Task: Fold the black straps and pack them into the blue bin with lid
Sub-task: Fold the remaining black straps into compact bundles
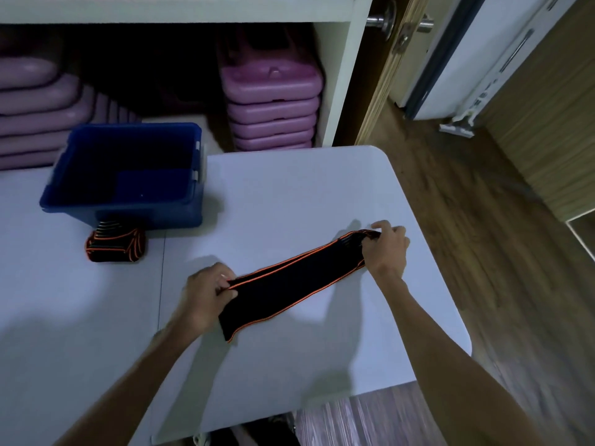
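Note:
A black strap with orange edges [289, 281] is stretched just above the white table [289, 194], doubled into several layers. My left hand [206, 294] pinches its near left end, where a loose tail hangs down toward me. My right hand [386, 249] grips the far right end. The blue bin [190, 214] stands open at the back left of the table, and no lid shows. A pile of folded black straps with orange edges [116, 244] lies on the table against the bin's front wall.
Stacks of purple plastic steps [270, 101] fill the white shelf unit behind the table. The table's rounded right edge [444, 284] drops to a wooden floor. A door with a metal handle [383, 19] stands at the back right.

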Tool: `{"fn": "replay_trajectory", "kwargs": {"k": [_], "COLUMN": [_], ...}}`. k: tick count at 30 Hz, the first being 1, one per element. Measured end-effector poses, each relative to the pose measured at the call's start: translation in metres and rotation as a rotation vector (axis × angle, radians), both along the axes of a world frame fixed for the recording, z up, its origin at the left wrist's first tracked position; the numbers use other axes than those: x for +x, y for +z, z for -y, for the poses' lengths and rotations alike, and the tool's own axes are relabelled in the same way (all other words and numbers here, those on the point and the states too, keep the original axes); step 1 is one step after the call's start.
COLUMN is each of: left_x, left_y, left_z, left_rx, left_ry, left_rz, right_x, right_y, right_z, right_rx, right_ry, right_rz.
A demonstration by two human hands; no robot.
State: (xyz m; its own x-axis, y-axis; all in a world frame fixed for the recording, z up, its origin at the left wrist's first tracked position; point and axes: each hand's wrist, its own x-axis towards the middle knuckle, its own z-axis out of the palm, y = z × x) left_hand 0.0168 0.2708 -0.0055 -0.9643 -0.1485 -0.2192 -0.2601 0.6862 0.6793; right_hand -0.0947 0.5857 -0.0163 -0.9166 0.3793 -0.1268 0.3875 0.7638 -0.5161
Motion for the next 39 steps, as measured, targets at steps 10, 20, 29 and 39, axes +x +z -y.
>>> {"fn": "replay_trajectory", "kwargs": {"k": [10,20,29,39], "left_x": [-0.018,0.039,0.069,0.089], "left_y": [-0.035,-0.032,-0.037,-0.024], "left_z": [0.002,0.011,-0.015,-0.036], "left_rx": [-0.197,-0.051,0.004,0.054], "left_ry": [-0.133,-0.005,0.348,0.151], "left_rz": [0.096,0.177,0.149,0.050], "right_x": [-0.011,-0.038,-0.033,0.157], "right_y": [-0.007,-0.003,0.004,-0.005], "right_z": [-0.022,0.027,0.150,0.133], "right_rx": [-0.096,-0.137,-0.339,-0.497], "right_ry": [-0.034,0.038,0.440,0.046], "right_rz": [0.078,-0.078,-0.064,0.283]}}
